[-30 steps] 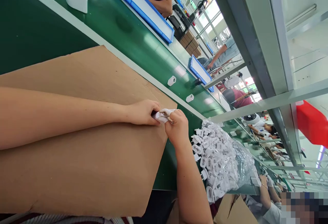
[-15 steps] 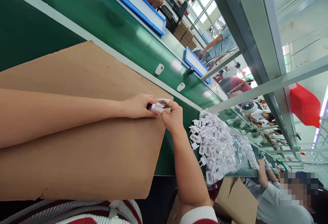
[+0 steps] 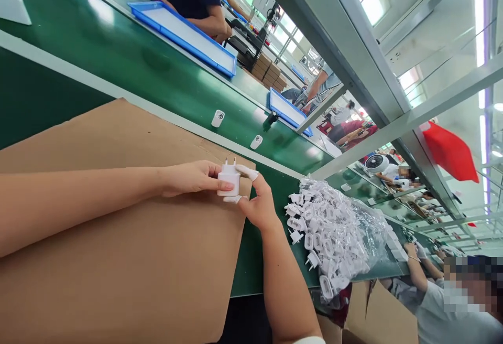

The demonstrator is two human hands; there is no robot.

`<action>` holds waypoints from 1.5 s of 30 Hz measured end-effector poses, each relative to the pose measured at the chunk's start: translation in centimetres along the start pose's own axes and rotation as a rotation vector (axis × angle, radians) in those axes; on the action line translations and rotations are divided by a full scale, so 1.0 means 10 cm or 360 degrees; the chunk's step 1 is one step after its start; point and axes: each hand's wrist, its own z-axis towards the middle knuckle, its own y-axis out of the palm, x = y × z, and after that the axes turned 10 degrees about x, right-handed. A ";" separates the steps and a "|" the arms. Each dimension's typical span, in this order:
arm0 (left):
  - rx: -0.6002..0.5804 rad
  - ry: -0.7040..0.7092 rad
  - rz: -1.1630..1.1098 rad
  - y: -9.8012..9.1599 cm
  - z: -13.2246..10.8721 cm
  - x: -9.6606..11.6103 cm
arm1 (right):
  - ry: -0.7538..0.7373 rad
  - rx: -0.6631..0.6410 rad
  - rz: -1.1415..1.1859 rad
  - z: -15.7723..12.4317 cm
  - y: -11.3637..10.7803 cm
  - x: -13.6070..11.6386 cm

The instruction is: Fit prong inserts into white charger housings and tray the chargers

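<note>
Beneath your grip spreads a brown cardboard sheet [image 3: 126,265]; to the grip's right sits a clear bag [image 3: 373,228] of white plug adapters [image 3: 314,223]. Between your hands is a white two-pin charger [image 3: 228,182], probably light, stiff and slightly slippery, best held by its sides. Your left hand [image 3: 192,179] pinches it, thumb across its face; your right hand [image 3: 257,202], white-covered finger and thumb parted to its height, grasps its right shoulder and lower edge, leaving the pins [image 3: 226,161] free.

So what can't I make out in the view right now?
In the head view:
- White charger: back face turned away; the thumb of the left hand covers part of its front.
- Any print on it: too small to read.
- White piece, upper left: cut off by the left edge.
- Pile of white plugs: lower ones hidden under others.
</note>
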 end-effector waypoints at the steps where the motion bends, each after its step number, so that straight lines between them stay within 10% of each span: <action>1: -0.0030 -0.0012 -0.0069 0.01 -0.01 0.02 | -0.0048 0.0004 -0.0026 -0.01 0.01 0.00; 6: 0.0101 0.0028 -0.0150 0.06 0.04 -0.03 | -0.0049 0.0025 -0.0239 0.01 0.02 -0.01; 12: 0.0799 0.0093 0.0409 -0.16 0.22 -0.12 | 0.0847 0.0053 -0.1101 0.07 -0.59 -0.10; 17: 0.1014 0.0287 0.1101 -0.34 0.57 0.08 | 0.1382 -0.0212 -0.1670 0.00 -1.01 -0.12; 28: 0.1584 0.0239 0.1235 -0.78 1.42 0.31 | 0.1205 -0.0187 -0.1484 -0.01 -0.88 0.10; 37: 0.2118 0.0301 0.1082 -1.07 1.20 0.28 | 0.1069 0.0526 -0.0623 0.01 -0.64 0.30; 41: 0.1946 -0.0074 0.0975 -1.37 1.08 0.33 | 0.1143 0.0674 -0.0100 0.04 -0.47 0.36; 45: 0.2002 0.0189 0.1087 -1.22 0.99 0.39 | 0.1274 0.0733 0.0309 0.08 -0.37 0.31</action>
